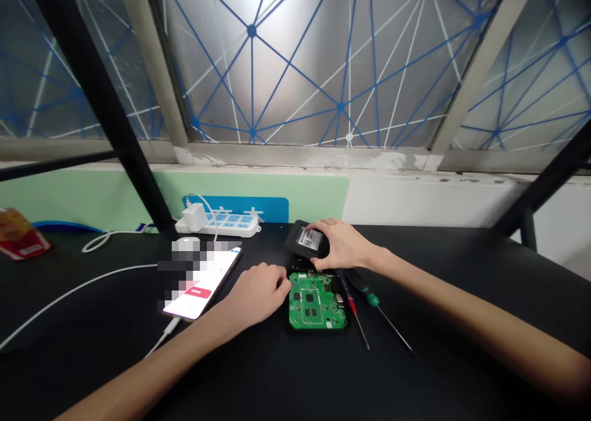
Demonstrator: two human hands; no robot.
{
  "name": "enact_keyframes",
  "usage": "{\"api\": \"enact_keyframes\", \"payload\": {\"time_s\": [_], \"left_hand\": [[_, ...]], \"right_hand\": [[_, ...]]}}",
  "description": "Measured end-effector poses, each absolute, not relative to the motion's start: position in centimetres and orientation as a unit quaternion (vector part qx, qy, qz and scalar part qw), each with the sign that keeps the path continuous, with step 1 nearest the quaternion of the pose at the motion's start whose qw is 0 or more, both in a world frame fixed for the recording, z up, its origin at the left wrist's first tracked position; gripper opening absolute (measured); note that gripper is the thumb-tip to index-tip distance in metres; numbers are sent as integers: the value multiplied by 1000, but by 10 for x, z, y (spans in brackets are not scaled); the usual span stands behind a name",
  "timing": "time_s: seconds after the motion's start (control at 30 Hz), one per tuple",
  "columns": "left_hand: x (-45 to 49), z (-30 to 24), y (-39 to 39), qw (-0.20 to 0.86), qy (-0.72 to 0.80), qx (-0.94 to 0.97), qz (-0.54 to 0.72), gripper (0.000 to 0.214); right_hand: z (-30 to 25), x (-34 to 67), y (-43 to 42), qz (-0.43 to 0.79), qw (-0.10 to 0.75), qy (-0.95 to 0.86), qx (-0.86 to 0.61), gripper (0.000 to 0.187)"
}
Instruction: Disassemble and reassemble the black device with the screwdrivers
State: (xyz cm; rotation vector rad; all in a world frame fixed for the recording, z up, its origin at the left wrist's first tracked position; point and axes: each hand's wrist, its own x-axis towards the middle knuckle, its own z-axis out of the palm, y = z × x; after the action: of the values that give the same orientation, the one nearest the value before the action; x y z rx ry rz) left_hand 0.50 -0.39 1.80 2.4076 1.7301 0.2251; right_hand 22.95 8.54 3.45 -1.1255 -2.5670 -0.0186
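Note:
A green circuit board (pixel 318 307) lies flat in a black case on the table, its chips facing up. My left hand (pixel 261 292) is at the board's upper left edge, fingers curled and closed against it; the fingertips are partly hidden. Just behind the board, my right hand (pixel 340 244) grips a black plastic cover (pixel 295 239) with a white printed label. The cover is tilted, with the thumb near its lower edge and fingers over its top. Beside the board's right edge lie a screwdriver with a red collar (pixel 353 307) and one with a green handle (pixel 372 299).
A lit phone (pixel 203 292) with a cable plugged in lies to the left of my left hand. A white power strip (pixel 235 224) with a charger (pixel 194 216) stands along the wall. At the far left is a red and yellow packet (pixel 23 236). Black frame bars (pixel 101 95) rise at both sides.

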Motion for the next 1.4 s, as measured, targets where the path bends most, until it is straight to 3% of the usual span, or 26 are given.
{"api": "enact_keyframes", "payload": {"time_s": [0.5,0.67,0.77,1.1,1.4], "left_hand": [[3,18,0,94,590,799,67,32],[2,26,0,106,597,793,57,33],[-1,27,2,116,597,792,56,32],[-1,28,3,135,597,789,56,31],[-3,25,3,141,591,792,65,31]], "right_hand": [[44,233,76,-19,130,-901,-414,64],[68,239,63,54,70,-906,-415,26],[78,240,53,90,19,-916,-390,15],[69,228,32,66,-57,-923,-375,23],[57,222,34,24,-38,-936,-349,13]]}}
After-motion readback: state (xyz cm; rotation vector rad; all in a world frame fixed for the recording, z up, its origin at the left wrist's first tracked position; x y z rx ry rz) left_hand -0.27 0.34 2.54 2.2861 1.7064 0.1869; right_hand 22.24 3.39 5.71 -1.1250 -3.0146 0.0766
